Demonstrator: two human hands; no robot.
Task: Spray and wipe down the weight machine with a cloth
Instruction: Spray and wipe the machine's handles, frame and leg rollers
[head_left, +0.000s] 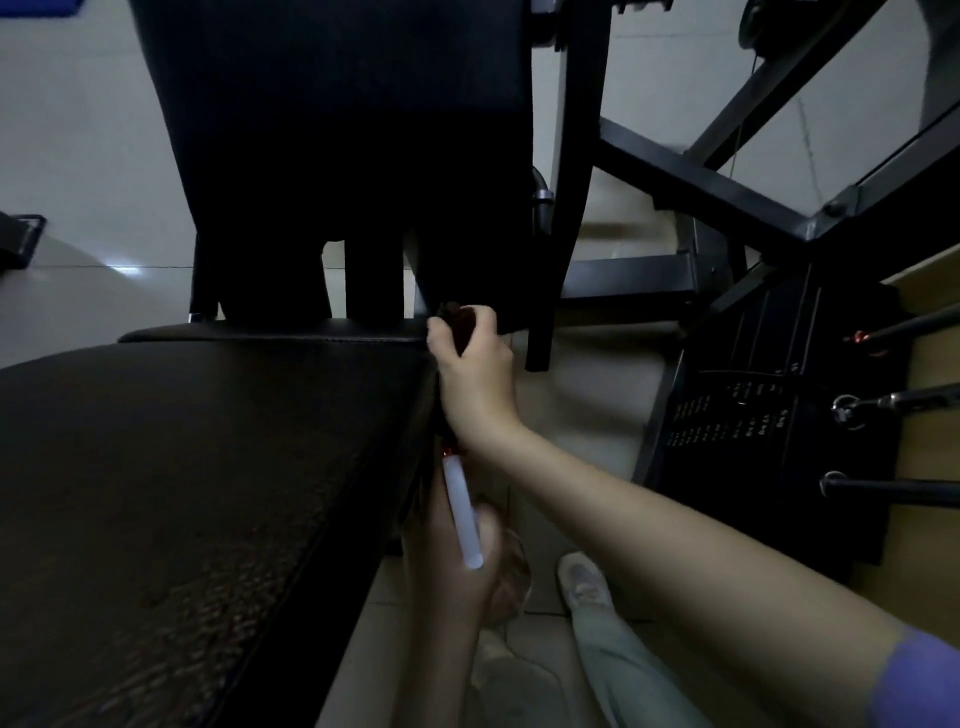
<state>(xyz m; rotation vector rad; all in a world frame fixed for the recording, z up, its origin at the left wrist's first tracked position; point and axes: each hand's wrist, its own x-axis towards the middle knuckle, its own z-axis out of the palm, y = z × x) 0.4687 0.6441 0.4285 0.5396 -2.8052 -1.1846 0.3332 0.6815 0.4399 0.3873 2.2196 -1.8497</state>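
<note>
- The cloth (457, 318) is bunched in my right hand (475, 371), dark reddish-brown, at the far right corner of the seat pad (208, 493) where it meets the bottom of the back pad (337, 130)
- My right fingers (485, 318) are curled tight round the cloth, pressing it against that corner; only a small wad of it shows above the knuckles
- My left hand (452, 577) hangs lower, just beside the seat pad's right edge, wrapped round the spray bottle (461, 512); it is blurred, so I cannot tell how each finger lies
- The spray bottle is a slim, milky-white cylinder with a red top, tilted, its red end pointing up under my right wrist
- The seat pad is black grained vinyl with a stitched seam; the back pad is smooth and black
- To the right stand the black steel frame (696, 182), made of square tubes, and the weight stack (753, 415) with small pale labels
- Pale glossy floor (78, 156) tiles lie beneath
</note>
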